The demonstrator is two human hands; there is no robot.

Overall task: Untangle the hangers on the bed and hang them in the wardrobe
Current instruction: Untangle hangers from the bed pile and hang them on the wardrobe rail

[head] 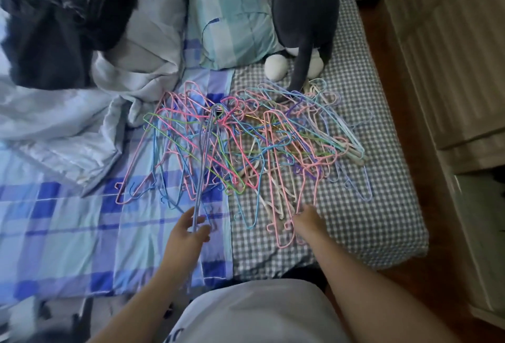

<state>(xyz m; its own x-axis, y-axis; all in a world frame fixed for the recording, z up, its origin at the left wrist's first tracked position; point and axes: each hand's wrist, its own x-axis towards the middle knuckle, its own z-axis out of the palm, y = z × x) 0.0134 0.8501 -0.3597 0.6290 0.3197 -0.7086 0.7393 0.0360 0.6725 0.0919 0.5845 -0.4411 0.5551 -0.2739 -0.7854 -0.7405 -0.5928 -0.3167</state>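
A tangled heap of thin wire hangers (254, 148) in pink, blue, green, purple and white lies across the middle of the bed (382, 206). My left hand (188, 229) grips the lower bar of a bluish-grey hanger (205, 157), whose hook is still caught in the heap. My right hand (307, 222) reaches into the near edge of the pile beside a pink hanger (281, 230); its fingers are hidden, so its grip is unclear. The wardrobe is not identifiable in view.
A rumpled pale quilt (68, 124) and a black furry throw (54, 28) lie at the left. A teal pillow (235, 15) and a dark plush toy (306, 28) sit at the head. Wooden floor (410, 124) and light furniture (451, 56) run along the right.
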